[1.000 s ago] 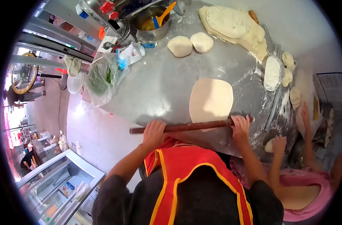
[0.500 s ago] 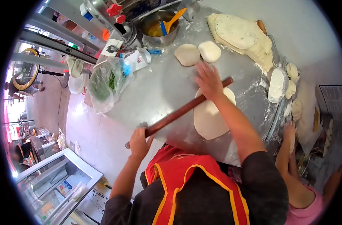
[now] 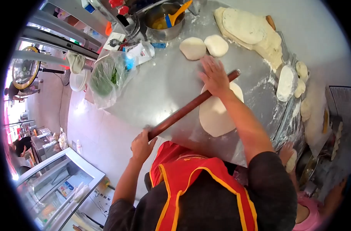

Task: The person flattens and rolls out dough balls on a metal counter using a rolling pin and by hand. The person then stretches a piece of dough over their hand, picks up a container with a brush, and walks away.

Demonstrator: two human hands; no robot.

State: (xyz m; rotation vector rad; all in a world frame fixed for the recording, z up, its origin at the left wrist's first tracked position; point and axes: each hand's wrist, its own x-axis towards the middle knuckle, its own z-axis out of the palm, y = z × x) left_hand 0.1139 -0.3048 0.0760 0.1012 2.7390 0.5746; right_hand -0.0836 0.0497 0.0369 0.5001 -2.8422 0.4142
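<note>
At the near edge of the counter (image 3: 160,88), the left hand (image 3: 142,145) is curled around the near-left end of a wooden rolling pin (image 3: 181,113). To the right, a co-worker's hand (image 3: 286,152) is beside a piece of dough, well apart from the pin.

Farther in, a flattened oval dough sheet (image 3: 217,119) lies on the bare metal, right of centre. The pin slants from near left to far right, crossing the sheet's far part. The right hand (image 3: 215,77) is open, its slightly blurred fingers spread toward the far side; the pin passes under its heel and is not gripped. How hard it presses cannot be told.

For even rolling, I would keep the push level from the heel of the right palm and let the left hand steer the angle loosely, so that neither side of the sheet thins first. Easing off toward the rim should keep the edge from tearing.

Just beyond the right fingertips sit a left dough round (image 3: 193,48) and a right dough round (image 3: 216,46); a long stroke could bump them. At the far right lies a large dough slab (image 3: 269,44).
</note>
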